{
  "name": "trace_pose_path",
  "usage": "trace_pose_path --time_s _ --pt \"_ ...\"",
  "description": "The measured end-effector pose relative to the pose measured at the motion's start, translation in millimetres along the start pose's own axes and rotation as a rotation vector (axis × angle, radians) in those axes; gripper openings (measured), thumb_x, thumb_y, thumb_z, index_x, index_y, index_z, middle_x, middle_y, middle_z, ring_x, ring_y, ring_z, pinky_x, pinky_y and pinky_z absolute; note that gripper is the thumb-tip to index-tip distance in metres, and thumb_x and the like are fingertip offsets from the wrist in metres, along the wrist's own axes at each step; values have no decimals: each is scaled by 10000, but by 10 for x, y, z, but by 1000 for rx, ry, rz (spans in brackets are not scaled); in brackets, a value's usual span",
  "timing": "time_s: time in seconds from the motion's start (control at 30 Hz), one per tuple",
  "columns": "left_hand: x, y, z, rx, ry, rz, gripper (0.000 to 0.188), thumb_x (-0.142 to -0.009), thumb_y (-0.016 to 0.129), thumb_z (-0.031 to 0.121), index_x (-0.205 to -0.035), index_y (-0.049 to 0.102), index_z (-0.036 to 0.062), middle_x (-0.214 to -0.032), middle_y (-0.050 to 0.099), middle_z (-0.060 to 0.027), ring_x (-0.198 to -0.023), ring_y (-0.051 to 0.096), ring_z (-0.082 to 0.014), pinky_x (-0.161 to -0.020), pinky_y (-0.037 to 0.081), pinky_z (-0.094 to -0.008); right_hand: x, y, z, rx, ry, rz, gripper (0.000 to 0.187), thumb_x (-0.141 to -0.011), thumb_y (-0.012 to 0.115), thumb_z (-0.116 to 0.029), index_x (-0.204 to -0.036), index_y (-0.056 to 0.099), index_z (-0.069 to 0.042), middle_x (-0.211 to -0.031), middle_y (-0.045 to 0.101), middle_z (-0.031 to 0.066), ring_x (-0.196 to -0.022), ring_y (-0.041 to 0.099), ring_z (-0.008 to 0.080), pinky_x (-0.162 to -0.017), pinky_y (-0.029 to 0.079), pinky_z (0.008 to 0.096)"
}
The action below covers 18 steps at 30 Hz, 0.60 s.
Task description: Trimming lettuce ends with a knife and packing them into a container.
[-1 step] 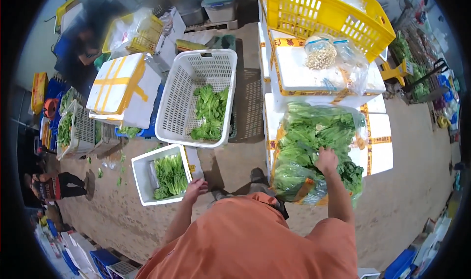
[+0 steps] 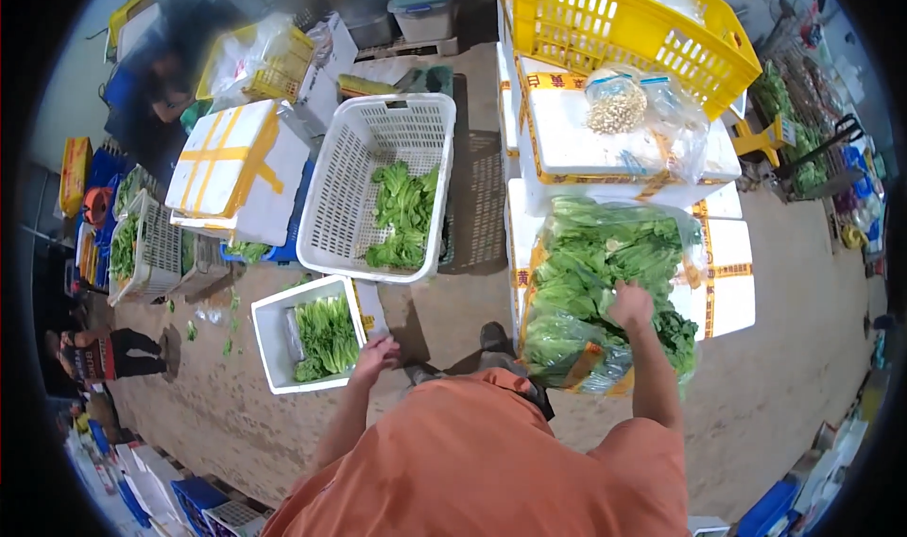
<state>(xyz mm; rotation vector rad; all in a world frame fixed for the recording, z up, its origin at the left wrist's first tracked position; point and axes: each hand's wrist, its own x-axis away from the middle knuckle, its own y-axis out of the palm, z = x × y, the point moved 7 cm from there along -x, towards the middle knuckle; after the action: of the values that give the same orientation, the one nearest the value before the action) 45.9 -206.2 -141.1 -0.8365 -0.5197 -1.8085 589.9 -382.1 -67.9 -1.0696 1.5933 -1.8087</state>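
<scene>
My right hand (image 2: 633, 307) is resting on the leafy greens (image 2: 588, 254) to my right, its fingertips disappearing among the leaves, so I cannot tell whether it is closing on any. Clear plastic (image 2: 696, 238) is partly wrapping this pile, its glare blurring where film ends and leaf begins, and the pile is lying on taped foam boxes (image 2: 729, 274), hiding much of their tops. My left hand (image 2: 380, 352) is hovering near the right side of an open white foam box (image 2: 265, 350), fingers loosely bent; whether they are pinching anything, I cannot tell. Upright greens (image 2: 328, 337) are filling much of that box, concealing its floor. Farther off, a white slatted basket (image 2: 335, 183) is holding loose greens (image 2: 408, 208) toward its right side. At far right, a yellow crate (image 2: 586, 29) is running out of view at the top, and a clear bag of pale pieces (image 2: 616, 112), too small to identify, is lying below it. At far left, a person (image 2: 170, 98) is showing only as a dark smear. My orange shirt (image 2: 472, 452) is covering most of my legs.
</scene>
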Motion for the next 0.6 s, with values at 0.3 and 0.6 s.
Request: trace_pose_path --time_s 0.3,0.6 --pt "358 400 529 60 49 -10 404 -854 600 325 -1143 527 53 -999 622 -59 -861 601 -148 -733 470 -289 -146 -1607 -561 -1547 -162 28 495 -659 683 -66 -1136 570 0 -937 643 58 -805 608 143 -736 490 279" --pt "733 598 2006 -12 817 -128 760 -745 704 273 -1360 321 44 -1325 424 -137 -1239 388 -249 -1028 302 -347 208 -975 -3475 -2126 -365 -765 624 -615 798 -165 -1149 526 9 -1003 629 77 -887 618 185 -817 495 313"
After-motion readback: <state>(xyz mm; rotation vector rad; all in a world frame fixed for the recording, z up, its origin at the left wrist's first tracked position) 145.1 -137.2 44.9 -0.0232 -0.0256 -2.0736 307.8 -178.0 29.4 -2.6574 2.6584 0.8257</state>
